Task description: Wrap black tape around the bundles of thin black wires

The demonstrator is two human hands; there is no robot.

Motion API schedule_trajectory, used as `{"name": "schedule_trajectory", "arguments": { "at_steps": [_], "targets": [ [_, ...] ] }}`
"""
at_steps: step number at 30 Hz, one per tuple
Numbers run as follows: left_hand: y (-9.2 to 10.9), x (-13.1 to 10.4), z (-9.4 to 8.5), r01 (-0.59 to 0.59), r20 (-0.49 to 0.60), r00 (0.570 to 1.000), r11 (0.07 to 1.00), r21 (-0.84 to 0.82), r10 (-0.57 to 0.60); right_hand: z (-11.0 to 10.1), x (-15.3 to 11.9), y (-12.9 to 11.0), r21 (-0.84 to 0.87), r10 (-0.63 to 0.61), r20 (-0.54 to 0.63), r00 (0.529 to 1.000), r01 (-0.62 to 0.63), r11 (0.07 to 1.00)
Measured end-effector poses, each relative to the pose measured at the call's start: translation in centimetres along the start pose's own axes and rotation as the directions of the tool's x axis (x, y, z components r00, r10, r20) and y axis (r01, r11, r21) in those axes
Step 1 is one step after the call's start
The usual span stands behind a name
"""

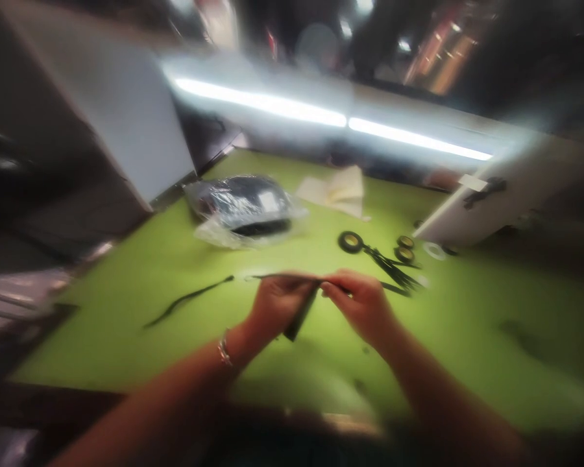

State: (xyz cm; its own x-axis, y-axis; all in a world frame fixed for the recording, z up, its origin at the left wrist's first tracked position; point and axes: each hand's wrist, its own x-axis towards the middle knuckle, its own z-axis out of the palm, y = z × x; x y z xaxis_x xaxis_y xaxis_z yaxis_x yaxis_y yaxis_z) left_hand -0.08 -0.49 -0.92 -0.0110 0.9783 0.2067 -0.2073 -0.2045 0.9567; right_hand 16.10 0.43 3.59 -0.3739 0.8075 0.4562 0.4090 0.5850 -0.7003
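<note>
Both hands meet over the middle of the green table (175, 350). My left hand (279, 301) is closed around a dark strip (299, 321), whose broad end hangs down below the fingers. A thin part of it runs along the top of the hand to the left. My right hand (357, 298) pinches the dark piece where it meets the left fingers, and a dark flat end sticks out to its right. Blur hides how the pieces join. A separate thin black strap (187, 298) lies on the table left of my left hand.
A clear plastic bag with dark contents (246, 207) lies at the back left, beside a crumpled pale sheet (340, 191). Black tape rolls (350, 242) and a bundle of black strips (392, 269) lie behind my right hand. White panels (141, 130) flank the table.
</note>
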Motion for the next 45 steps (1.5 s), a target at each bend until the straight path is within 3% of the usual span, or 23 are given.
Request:
{"name": "schedule_trajectory", "arguments": {
  "at_steps": [2, 4, 7, 10, 16, 20, 29, 34, 38, 41, 45],
  "targets": [
    [0.0, -0.1, 0.0, 0.014, -0.002, 1.000, 0.999, 0.034, -0.014, -0.1, 0.0, -0.1, 0.019, 0.029, 0.048, 0.998, -0.030, 0.999],
    [0.1, -0.2, 0.0, 0.044, -0.024, 0.999, 0.998, 0.048, -0.043, 0.0, -0.2, 0.1, -0.031, 0.014, 0.011, 1.000, -0.013, 0.999],
    [0.3, -0.3, 0.0, 0.115, -0.025, 0.993, 0.993, 0.018, -0.115, 0.3, -0.6, 0.7, -0.203, -0.094, -0.106, 0.990, 0.071, 0.977],
    [0.4, -0.2, 0.0, 0.174, 0.043, 0.984, 0.979, -0.103, -0.171, 0.7, -0.8, 1.3, -0.352, -0.217, -0.140, 0.966, 0.157, 0.923],
    [0.7, 0.0, -0.3, 0.259, 0.116, 0.964, 0.941, -0.219, -0.239, 0.7, -0.6, 1.7, -0.491, -0.451, -0.121, 0.884, 0.341, 0.802],
    [0.8, 0.0, -0.4, 0.271, 0.139, 0.959, 0.936, -0.222, -0.245, 0.7, -0.6, 1.8, -0.517, -0.512, -0.063, 0.857, 0.411, 0.751],
    [0.4, -0.1, -0.4, 0.339, 0.111, 0.939, 0.928, -0.157, -0.325, 0.8, -1.0, 2.1, -0.596, -0.541, 0.014, 0.841, 0.441, 0.671],
    [0.3, 0.1, -0.4, 0.318, 0.095, 0.946, 0.943, -0.101, -0.309, 0.8, -0.8, 2.5, -0.516, -0.410, -0.020, 0.912, 0.342, 0.786],
    [0.4, 0.2, -0.4, 0.219, 0.045, 0.974, 0.974, 0.050, -0.222, 0.5, -0.5, 2.5, -0.352, -0.260, 0.019, 0.966, 0.249, 0.902],
    [0.2, 0.2, -0.4, 0.178, 0.028, 0.983, 0.978, 0.110, -0.182, 0.4, -0.4, 2.4, -0.344, -0.246, 0.090, 0.965, 0.262, 0.902],
    [0.2, 0.3, -0.3, 0.246, 0.078, 0.967, 0.969, -0.029, -0.243, 0.4, -0.4, 2.3, -0.404, -0.257, 0.081, 0.963, 0.268, 0.875]
  ]
}}
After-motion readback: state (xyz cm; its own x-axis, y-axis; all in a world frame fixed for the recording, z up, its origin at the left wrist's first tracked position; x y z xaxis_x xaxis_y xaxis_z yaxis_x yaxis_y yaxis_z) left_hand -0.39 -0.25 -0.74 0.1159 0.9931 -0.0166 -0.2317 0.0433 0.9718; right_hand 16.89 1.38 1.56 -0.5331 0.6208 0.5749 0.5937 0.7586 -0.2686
